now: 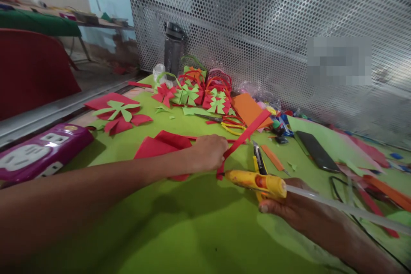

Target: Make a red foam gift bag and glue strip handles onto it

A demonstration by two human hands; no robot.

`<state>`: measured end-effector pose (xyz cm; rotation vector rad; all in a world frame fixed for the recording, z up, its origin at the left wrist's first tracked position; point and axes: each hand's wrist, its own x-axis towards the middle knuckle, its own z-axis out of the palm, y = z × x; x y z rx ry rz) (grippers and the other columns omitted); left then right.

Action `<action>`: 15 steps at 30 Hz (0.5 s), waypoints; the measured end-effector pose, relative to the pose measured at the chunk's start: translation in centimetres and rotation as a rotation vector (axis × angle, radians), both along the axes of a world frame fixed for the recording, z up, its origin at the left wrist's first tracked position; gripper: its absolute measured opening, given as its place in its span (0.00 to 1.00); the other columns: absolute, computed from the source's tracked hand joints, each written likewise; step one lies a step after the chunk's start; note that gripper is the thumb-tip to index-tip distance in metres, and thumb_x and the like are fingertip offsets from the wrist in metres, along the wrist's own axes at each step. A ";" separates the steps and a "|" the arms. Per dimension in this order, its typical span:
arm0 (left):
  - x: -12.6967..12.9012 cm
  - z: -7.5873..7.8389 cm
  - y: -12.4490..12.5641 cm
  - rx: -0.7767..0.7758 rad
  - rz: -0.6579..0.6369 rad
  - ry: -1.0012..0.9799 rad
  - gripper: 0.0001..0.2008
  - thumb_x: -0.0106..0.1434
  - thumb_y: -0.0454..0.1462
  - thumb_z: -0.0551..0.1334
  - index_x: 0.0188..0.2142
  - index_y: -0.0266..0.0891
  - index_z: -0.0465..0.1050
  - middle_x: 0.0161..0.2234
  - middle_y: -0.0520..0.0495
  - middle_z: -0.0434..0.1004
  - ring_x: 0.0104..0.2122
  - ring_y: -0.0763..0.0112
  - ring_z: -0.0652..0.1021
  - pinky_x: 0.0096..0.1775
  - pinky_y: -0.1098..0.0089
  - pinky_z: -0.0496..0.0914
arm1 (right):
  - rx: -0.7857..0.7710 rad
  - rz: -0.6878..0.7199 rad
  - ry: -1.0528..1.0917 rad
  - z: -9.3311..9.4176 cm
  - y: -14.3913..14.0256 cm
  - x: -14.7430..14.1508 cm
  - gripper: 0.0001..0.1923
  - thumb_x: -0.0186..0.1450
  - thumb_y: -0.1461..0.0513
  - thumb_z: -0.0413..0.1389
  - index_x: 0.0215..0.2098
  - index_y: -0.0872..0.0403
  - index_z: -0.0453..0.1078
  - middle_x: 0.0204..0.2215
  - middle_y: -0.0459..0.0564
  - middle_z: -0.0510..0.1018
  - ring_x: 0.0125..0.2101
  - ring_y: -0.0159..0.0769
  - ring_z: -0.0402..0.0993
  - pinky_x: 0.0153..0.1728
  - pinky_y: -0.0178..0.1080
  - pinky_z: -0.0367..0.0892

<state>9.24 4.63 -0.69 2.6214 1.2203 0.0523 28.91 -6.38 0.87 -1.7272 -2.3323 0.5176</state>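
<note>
My left hand (pixel 210 153) is closed on a red paper strip (pixel 248 132), which slants up to the right, with its short lower end below my fingers. In my right hand (pixel 290 205) is a yellow hot glue gun (pixel 253 181) with a long clear glue stick out of its back. Its nozzle points left and is at or very near the strip's lower end; I cannot tell if they touch. Folded red paper (pixel 160 145) lies partly under my left wrist. Just behind the gun are a utility knife (pixel 259 158) and an orange-handled blade tool (pixel 272 158).
Small red and green paper bags with bows (pixel 218 98) stand at the back, near a dark bottle (pixel 173 49). Scissors (pixel 233 126) and orange paper (pixel 252 111) lie in front. A purple power strip (pixel 48 150) sits left, a phone (pixel 316 150) right. Perforated metal (pixel 224 8) borders the back.
</note>
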 end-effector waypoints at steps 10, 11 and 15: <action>0.0 -0.2 0.0 0.010 -0.011 0.004 0.09 0.55 0.33 0.58 0.35 0.34 0.73 0.34 0.39 0.77 0.36 0.55 0.77 0.34 0.63 0.69 | 0.064 0.000 -0.047 0.5 0.0 -0.4 0.23 0.59 0.40 0.45 0.30 0.45 0.73 0.22 0.49 0.75 0.23 0.40 0.72 0.24 0.39 0.66; 0.0 -0.1 0.0 0.009 -0.011 0.006 0.08 0.55 0.33 0.58 0.34 0.34 0.73 0.34 0.39 0.77 0.36 0.55 0.77 0.34 0.63 0.69 | 0.077 0.004 -0.048 0.5 0.0 -0.3 0.23 0.58 0.40 0.46 0.29 0.45 0.73 0.22 0.49 0.75 0.23 0.40 0.72 0.24 0.39 0.67; 0.0 0.0 -0.1 0.008 -0.015 0.011 0.08 0.56 0.33 0.57 0.34 0.33 0.73 0.34 0.38 0.77 0.36 0.55 0.77 0.34 0.63 0.70 | 0.056 0.031 -0.062 0.0 0.0 -0.1 0.22 0.60 0.42 0.47 0.28 0.46 0.72 0.21 0.50 0.74 0.22 0.40 0.71 0.22 0.39 0.66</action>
